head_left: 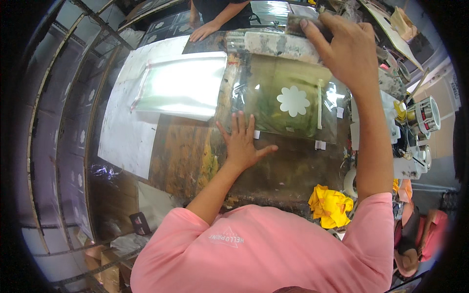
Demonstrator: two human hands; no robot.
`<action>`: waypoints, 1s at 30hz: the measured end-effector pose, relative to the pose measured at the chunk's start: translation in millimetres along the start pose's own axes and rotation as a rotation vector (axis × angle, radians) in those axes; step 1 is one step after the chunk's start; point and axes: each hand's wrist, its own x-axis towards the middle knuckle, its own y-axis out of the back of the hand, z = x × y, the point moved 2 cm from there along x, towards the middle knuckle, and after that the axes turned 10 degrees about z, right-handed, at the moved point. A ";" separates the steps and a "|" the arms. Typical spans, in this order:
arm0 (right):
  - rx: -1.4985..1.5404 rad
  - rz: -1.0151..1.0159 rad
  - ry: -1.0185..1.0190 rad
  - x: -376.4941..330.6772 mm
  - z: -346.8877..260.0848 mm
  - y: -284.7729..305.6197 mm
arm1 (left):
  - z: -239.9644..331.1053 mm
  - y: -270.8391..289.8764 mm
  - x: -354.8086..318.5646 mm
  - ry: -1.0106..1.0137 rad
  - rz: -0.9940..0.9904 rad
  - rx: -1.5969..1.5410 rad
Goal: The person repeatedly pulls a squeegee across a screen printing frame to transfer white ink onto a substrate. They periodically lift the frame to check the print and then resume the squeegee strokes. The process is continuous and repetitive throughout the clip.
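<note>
My left hand point(243, 145) lies flat with fingers spread on the stained brown worktable point(181, 146), just beside the near-left corner of a greenish see-through sheet point(266, 78). A white flower shape point(293, 101) shows on that sheet, and a narrow white strip point(320, 105) stands to its right. At the far right of the table my right hand point(349, 51) is closed, its thumb on a dark, stained bar point(295, 25). The fingers' far side is hidden. Below the bar runs a pale, paint-spattered beam point(281, 46). Small white tabs point(320, 145) sit along the sheet's near edge.
A glossy clear sheet point(181, 85) lies on white paper point(124, 122) at left. Across the table rests another person's hand point(205, 31). A crumpled yellow cloth point(330, 206) sits near my right elbow. Cans point(427, 115) crowd the right; a metal rack point(58, 127) stands left.
</note>
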 end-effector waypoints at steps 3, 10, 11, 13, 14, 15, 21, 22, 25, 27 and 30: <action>0.006 -0.081 -0.047 18.0 8.0 1.4 | 3.9 1.7 21.0 0.031 0.128 -0.314; 0.051 -0.062 -0.154 54.3 -0.6 10.4 | -25.2 48.7 97.3 0.064 0.511 -0.450; 0.045 -0.046 -0.158 52.6 -3.4 11.7 | -41.0 52.7 96.9 0.141 0.505 -0.533; 0.033 -0.033 -0.169 44.0 -7.4 14.2 | -80.0 57.3 95.3 0.241 0.520 -0.552; 0.027 -0.037 -0.174 39.9 -7.5 13.5 | -102.7 57.8 93.1 0.287 0.511 -0.491; 0.022 -0.064 -0.178 37.4 -4.9 12.5 | -127.5 59.1 92.6 0.258 0.534 -0.395; 0.070 -0.113 -0.149 32.1 14.7 -1.8 | -279.2 51.9 108.0 0.397 0.474 -0.158; 0.070 -0.150 -0.150 31.0 17.0 -2.9 | -295.7 48.9 113.7 0.427 0.461 -0.101; 0.034 -0.030 -0.053 26.6 14.3 -2.6 | -317.1 38.6 114.7 0.643 0.299 0.136; 0.018 -0.057 -0.051 20.8 11.1 -1.3 | -299.1 31.7 100.2 0.528 0.474 0.205; -0.002 -0.059 -0.056 16.0 6.4 1.6 | -245.6 8.4 57.3 0.263 0.400 0.015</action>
